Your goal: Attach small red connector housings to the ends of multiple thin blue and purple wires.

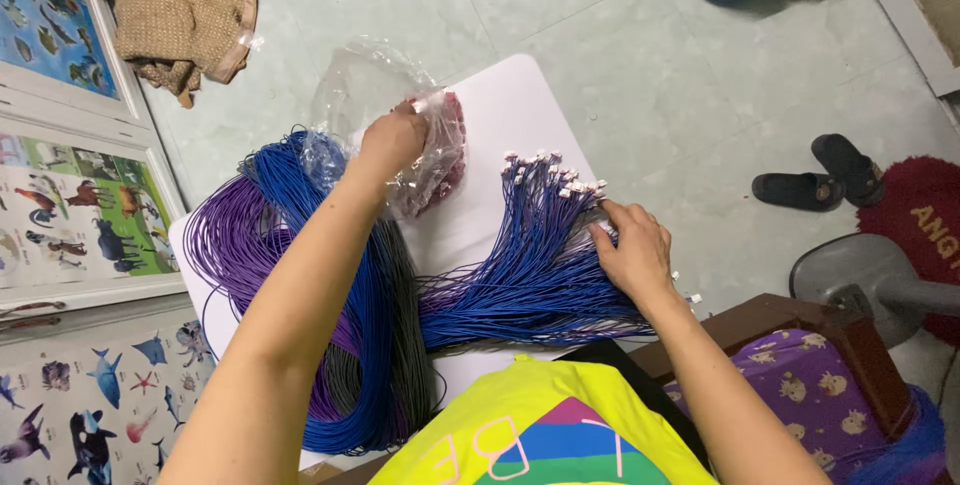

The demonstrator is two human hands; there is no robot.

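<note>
My left hand (392,141) reaches into a clear plastic bag (375,85) of small dark red pieces (452,145) at the far side of a white table (500,105). My right hand (630,245) presses on a fanned bundle of blue cords (530,265) with small white-and-red ends (545,173). A long hank of purple, blue and grey cords (385,345) lies under my left forearm.
Framed animal posters (70,185) lie on the floor at left, with a brown cloth (180,10) above them. Black sandals (820,180), a red mat (925,215), a fan base (870,280) and a wooden stool with purple cushion (810,385) are at right.
</note>
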